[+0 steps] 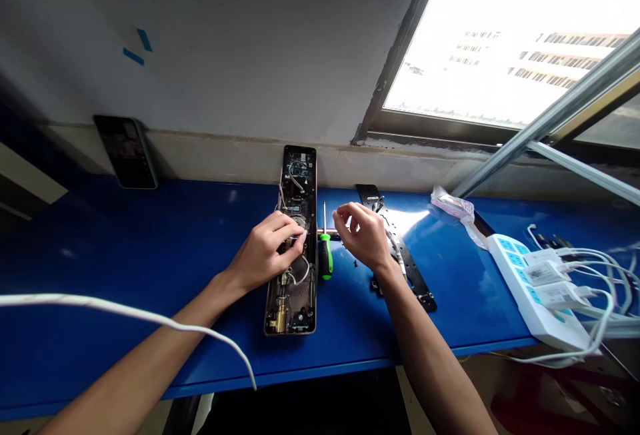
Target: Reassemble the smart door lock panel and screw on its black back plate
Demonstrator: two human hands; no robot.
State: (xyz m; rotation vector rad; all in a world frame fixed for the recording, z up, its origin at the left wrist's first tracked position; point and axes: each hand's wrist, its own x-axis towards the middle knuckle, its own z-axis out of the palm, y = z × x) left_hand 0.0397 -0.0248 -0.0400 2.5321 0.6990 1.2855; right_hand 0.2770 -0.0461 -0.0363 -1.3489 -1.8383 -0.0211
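Note:
An opened long black housing (291, 308), which looks like an electronic door lock, lies lengthwise before me. Inside it are a blue circuit board, thin wires and a brass cylinder. My left hand (270, 248) reaches over its middle, thumb and fingertips closed together; whatever they pinch is hidden. To the right of the housing lies a screwdriver (326, 255) with a green and black handle. My right hand (364, 235) hovers between the screwdriver and a black perforated plate (417, 288), its fingers curled toward the thumb. I cannot make out anything in that hand.
A phone-like device (127, 152) leans on the wall at the left. Near the window lies a clear plastic packet (453, 205). A white power strip (520, 288) with plugged-in chargers and cables is at the right. A white cable (150, 315) crosses above my left forearm. Small dark screws lie beside the screwdriver.

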